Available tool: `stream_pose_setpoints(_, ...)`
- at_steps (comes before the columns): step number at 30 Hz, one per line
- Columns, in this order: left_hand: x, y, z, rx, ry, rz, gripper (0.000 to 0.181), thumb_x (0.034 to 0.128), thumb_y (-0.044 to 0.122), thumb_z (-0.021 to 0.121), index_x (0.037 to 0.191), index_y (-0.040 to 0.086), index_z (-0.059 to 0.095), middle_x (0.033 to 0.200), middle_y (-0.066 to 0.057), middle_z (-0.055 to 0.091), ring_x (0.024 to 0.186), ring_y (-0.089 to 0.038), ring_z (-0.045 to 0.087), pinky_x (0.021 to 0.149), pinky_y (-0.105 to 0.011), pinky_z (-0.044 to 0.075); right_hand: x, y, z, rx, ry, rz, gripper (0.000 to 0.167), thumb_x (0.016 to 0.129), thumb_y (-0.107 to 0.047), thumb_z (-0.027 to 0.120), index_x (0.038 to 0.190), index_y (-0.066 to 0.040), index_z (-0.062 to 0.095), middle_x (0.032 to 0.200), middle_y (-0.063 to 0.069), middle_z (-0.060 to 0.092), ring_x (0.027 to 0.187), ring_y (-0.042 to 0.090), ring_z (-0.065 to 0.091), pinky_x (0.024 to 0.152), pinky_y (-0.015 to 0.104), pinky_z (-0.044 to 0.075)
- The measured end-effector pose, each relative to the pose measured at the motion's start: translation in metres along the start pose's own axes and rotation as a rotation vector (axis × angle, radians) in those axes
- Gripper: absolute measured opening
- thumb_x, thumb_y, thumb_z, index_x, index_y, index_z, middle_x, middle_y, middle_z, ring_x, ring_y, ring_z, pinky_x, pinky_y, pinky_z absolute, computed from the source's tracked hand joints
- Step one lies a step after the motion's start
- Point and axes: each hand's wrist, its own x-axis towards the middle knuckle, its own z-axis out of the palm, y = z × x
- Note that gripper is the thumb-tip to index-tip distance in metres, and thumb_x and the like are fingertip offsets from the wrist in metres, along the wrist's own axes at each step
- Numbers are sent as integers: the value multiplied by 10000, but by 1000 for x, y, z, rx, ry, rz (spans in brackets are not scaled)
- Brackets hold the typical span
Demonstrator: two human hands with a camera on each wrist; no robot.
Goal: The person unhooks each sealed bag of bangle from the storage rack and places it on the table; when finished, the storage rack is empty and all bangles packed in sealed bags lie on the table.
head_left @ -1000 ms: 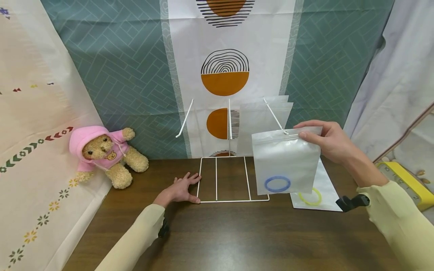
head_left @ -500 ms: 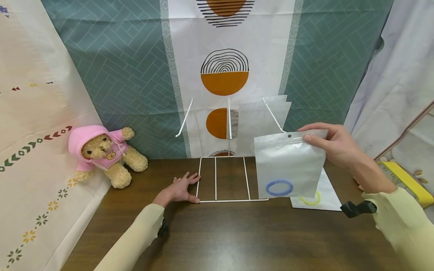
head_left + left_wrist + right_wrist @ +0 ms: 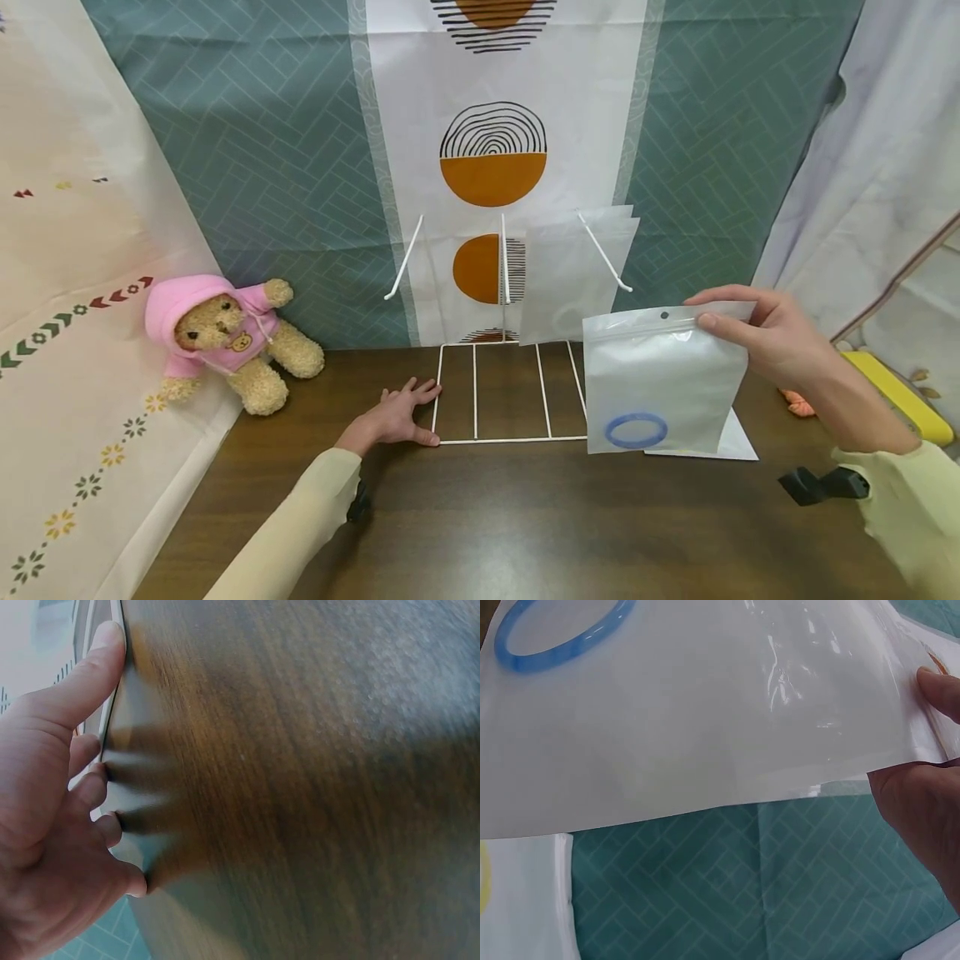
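Note:
My right hand (image 3: 787,346) pinches the top right corner of a clear-fronted bag (image 3: 660,375) between thumb and fingers. A blue ring (image 3: 636,430) shows low in that bag, and a small hole is at its top edge. In the right wrist view the bag (image 3: 705,727) fills the upper part, with the blue ring (image 3: 562,654) at top left. The bag stands apart from the right hook (image 3: 604,252) of a white wire rack (image 3: 510,440). Fingers spread, my left hand (image 3: 393,415) touches the rack's left base corner. Other bags (image 3: 562,279) hang on the right hook.
Another bag (image 3: 741,442) lies on the brown table (image 3: 480,517), partly behind the held one. The middle hook (image 3: 505,258) and left hook (image 3: 405,257) hold no bag. A pink-hooded teddy bear (image 3: 225,333) sits at left; a yellow-framed object (image 3: 900,396) is at right.
The held bag has come off the tip of the right hook and moved right, down and toward me with my right hand. My left hand has stayed at the rack's corner.

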Motion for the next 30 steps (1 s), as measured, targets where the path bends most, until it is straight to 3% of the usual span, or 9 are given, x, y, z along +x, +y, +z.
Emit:
stream_pose_setpoints(5, 0, 0, -2, -2, -3, -4, 978, 787, 424, 849, 1566, 108, 350, 1633, -136, 228, 1464, -494, 117, 1094, -719, 35, -11, 5, -3, 9, -39, -36, 331, 973, 119, 535, 1210, -38, 705, 1041, 37, 735, 747, 205, 711, 585, 323, 579)
stream_pose_setpoints(11, 1, 0, -4, -7, -5, -3, 977, 790, 423, 845, 1568, 107, 346, 1634, -132, 227, 1470, -481, 104, 1092, -720, 29, -39, 12, -6, -82, 16, -11, 339, 959, 141, 541, 1212, -22, 698, 1124, -15, 698, 728, 195, 696, 564, 331, 577)
stream_pose_setpoints(19, 1, -1, -1, -9, -17, 10, 975, 794, 420, 845, 1566, 95, 345, 1632, -141, 229, 1466, -490, 107, 1082, -734, 40, -88, 34, -8, 169, -44, -73, 410, 930, 269, 425, 1216, 80, 649, 1169, 67, 692, 790, 181, 704, 565, 327, 566)
stream_pose_setpoints(21, 1, -1, -1, -8, -14, 10, 977, 793, 419, 846, 1567, 97, 344, 1633, -137, 227, 1467, -488, 105, 1081, -736, 40, -97, 36, -9, 161, -37, -81, 419, 916, 284, 427, 1207, 83, 654, 1159, 52, 698, 976, 101, 660, 639, 262, 562)
stream_pose_setpoints(24, 1, -1, -1, -6, -14, 11, 979, 794, 424, 844, 1567, 95, 342, 1634, -140, 225, 1466, -491, 106, 1079, -738, 39, -110, 37, -10, 128, -30, -67, 432, 897, 301, 435, 1193, 77, 656, 1116, 49, 716, 993, 63, 646, 641, 240, 552)
stream_pose_setpoints(26, 1, -1, -1, -7, -15, 11, 979, 796, 426, 842, 1568, 96, 340, 1635, -140, 222, 1465, -494, 106, 1081, -735, 36, -119, 37, -9, 53, -14, -61, 442, 882, 299, 465, 1185, 52, 671, 1100, 27, 726, 967, 51, 639, 627, 228, 536)
stream_pose_setpoints(27, 1, -1, -1, -7, -16, 11, 978, 797, 427, 841, 1568, 95, 339, 1635, -142, 221, 1465, -495, 105, 1082, -734, 34, -123, 36, -9, 35, -21, -67, 448, 873, 307, 467, 1181, 51, 669, 1099, 32, 725, 877, 77, 667, 586, 257, 532)
stream_pose_setpoints(28, 1, -1, -1, -9, -18, 10, 977, 799, 425, 840, 1569, 96, 337, 1635, -142, 218, 1466, -493, 102, 1083, -732, 30, -126, 36, -9, 9, -23, -71, 460, 866, 313, 468, 1177, 40, 670, 1019, 9, 731, 679, 85, 646, 527, 255, 501)
stream_pose_setpoints(30, 0, -1, -1, -10, -19, 12, 976, 799, 422, 840, 1568, 90, 338, 1634, -148, 219, 1463, -499, 104, 1081, -734, 32, -133, 36, -8, -38, -9, -89, 470, 848, 319, 488, 1164, 31, 683, 1024, -3, 729, 612, 112, 591, 500, 268, 463)
